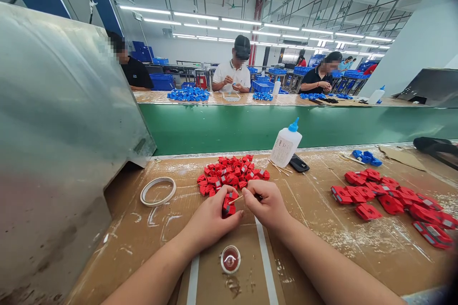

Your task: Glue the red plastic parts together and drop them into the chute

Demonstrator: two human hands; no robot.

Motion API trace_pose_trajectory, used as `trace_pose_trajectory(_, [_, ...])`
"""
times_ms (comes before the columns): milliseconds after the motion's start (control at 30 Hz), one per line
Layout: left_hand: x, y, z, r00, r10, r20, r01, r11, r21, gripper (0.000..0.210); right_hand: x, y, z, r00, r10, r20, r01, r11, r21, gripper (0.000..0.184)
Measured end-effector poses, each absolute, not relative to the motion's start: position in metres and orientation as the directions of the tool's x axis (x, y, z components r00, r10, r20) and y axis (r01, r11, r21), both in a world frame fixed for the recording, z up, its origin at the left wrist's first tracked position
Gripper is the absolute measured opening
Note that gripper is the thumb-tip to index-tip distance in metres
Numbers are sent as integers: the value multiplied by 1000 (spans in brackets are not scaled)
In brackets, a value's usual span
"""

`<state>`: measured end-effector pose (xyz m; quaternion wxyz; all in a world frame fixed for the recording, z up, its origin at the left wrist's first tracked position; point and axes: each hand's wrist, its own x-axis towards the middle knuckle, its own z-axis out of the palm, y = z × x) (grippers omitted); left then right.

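My left hand (213, 217) is closed around a small red plastic part (229, 206) with grey patches. In my right hand (265, 203), pinched between thumb and fingertips, is a thin wooden stick (235, 199). Its tip touches or lies just over the red part. A pile of similar red parts (231, 171) lies right behind my hands. Below them, on a cardboard sheet with pale tape strips, sits a small round dish (230, 259) holding dark reddish liquid.
A white bottle with a blue nozzle (285, 147) stands beside wooden sticks (281, 168) and a black object (299, 163). More red parts (390, 195) lie at right; a tape roll (158, 191) and metal housing (64, 143) at left. Across the green belt (214, 126) people handle blue parts.
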<state>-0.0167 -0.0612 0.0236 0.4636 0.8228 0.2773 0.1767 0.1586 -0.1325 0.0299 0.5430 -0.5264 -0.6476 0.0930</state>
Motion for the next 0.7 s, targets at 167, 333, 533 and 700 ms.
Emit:
trace_pose_trajectory(167, [-16, -60, 21, 761, 647, 52, 292, -412, 863, 36, 156, -142, 42, 11, 744, 668, 394, 611, -687, 34])
trace_pose_trajectory(333, [-17, -58, 18, 757, 649, 68, 233, -367, 900, 35, 147, -147, 42, -424, 715, 555, 315, 692, -650, 29])
trace_pose_trajectory(533, [-17, -58, 18, 751, 656, 76, 224, -361, 906, 33, 142, -144, 33, -514, 695, 503, 375, 709, -597, 29])
trace_pose_trajectory(700, [-17, -58, 16, 748, 660, 74, 230, -362, 903, 33, 144, -144, 30, -525, 694, 493, 386, 710, -590, 28])
